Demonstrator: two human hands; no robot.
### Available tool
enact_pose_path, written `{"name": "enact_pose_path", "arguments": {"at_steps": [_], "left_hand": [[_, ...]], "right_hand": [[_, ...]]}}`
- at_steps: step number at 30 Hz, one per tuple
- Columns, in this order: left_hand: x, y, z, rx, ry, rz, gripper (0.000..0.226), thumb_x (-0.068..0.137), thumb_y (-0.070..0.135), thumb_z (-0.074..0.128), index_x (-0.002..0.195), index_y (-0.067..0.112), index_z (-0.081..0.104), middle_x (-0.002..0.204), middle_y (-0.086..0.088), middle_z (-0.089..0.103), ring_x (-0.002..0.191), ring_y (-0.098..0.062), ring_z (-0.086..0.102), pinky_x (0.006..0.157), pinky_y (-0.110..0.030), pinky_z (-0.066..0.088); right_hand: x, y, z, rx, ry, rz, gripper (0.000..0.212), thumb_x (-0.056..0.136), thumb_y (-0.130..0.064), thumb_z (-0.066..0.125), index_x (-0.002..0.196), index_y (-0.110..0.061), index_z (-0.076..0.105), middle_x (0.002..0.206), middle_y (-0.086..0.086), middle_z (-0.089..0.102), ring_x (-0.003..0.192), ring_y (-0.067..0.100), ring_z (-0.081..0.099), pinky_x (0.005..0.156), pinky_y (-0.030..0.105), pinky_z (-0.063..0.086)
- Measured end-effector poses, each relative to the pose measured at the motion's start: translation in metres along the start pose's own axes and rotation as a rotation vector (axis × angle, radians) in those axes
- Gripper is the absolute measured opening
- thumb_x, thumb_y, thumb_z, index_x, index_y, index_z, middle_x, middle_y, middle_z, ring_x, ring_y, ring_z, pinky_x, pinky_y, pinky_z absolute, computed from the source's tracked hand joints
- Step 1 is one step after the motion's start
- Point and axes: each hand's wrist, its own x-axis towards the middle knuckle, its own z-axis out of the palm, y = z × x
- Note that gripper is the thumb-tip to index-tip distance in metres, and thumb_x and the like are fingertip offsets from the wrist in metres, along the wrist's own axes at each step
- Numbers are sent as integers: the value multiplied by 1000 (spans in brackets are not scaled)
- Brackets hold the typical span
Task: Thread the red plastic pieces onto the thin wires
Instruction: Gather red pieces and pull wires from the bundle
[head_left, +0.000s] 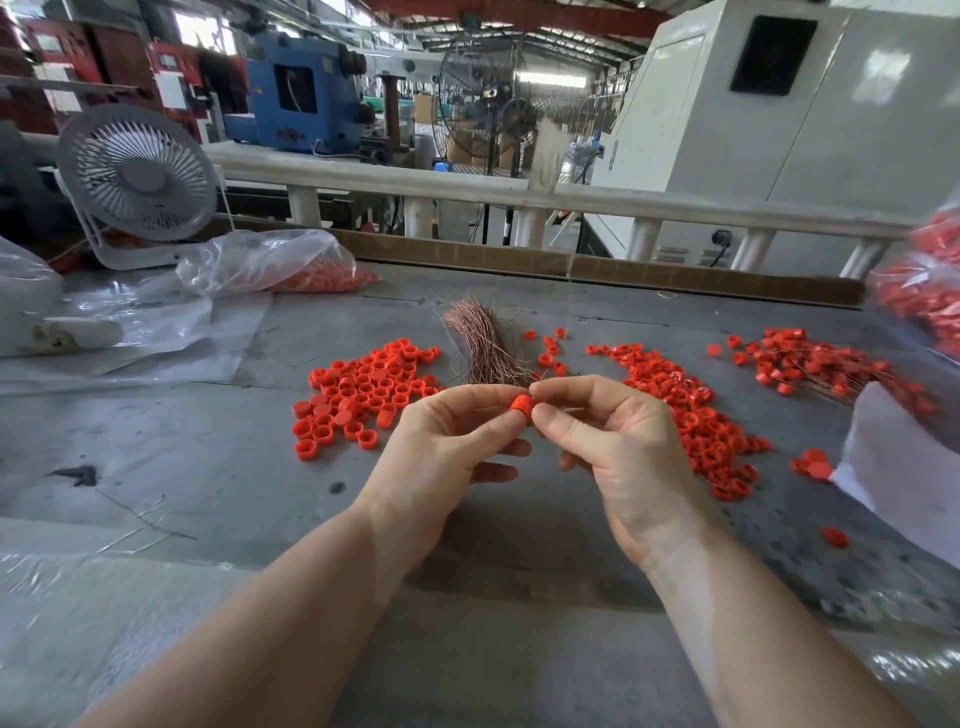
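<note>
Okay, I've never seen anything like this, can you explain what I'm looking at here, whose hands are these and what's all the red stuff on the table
There is no machine at work here: it is one picture from a camera worn on a person's head, looking down at their own hands over a grey table. The left hand and right hand meet in the middle and pinch one small red plastic piece between the fingertips. A wire there is too thin to make out. Behind the hands lies a bundle of thin wires. Heaps of loose red pieces lie to the left and right. Further right are pieces already on wires. A small white fan stands at the back left.
</note>
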Motion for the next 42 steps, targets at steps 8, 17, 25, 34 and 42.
{"name": "enact_pose_path", "arguments": {"at_steps": [8,17,25,34,42], "left_hand": [[-2,1,1,121,33,91,16,80,7,64,86,20,71,75,2,73,66,-8,67,56,-18,53],[-2,1,3,131,63,141,15,82,4,64,84,17,72,75,-3,74,66,-12,68,55,-19,52],[-1,-1,5,240,123,251,24,81,-5,62,79,17,70,69,0,72,65,-11,68,55,-17,51],[0,-6,7,425,217,324,29,78,-5,61,69,22,65,63,-2,69,59,-15,66,64,-36,57],[-1,-4,8,448,250,354,8,66,16,59,65,22,64,63,-7,66,62,-31,63,61,-43,53]], "right_hand": [[0,2,2,-46,27,-41,25,74,-8,74,76,-33,75,77,-4,73,69,8,65,51,16,46],[0,1,2,-81,35,-67,30,76,-4,71,74,-35,75,74,-6,73,68,6,66,52,14,47],[0,2,2,-107,19,-94,26,76,-3,72,71,-28,73,74,-5,73,67,7,66,53,15,47],[-1,5,6,-123,7,-102,24,77,1,70,73,-23,68,67,-5,70,60,7,63,53,16,47],[0,6,7,-104,2,-109,25,76,3,70,73,-21,69,64,-4,70,54,5,61,55,14,47]]}}
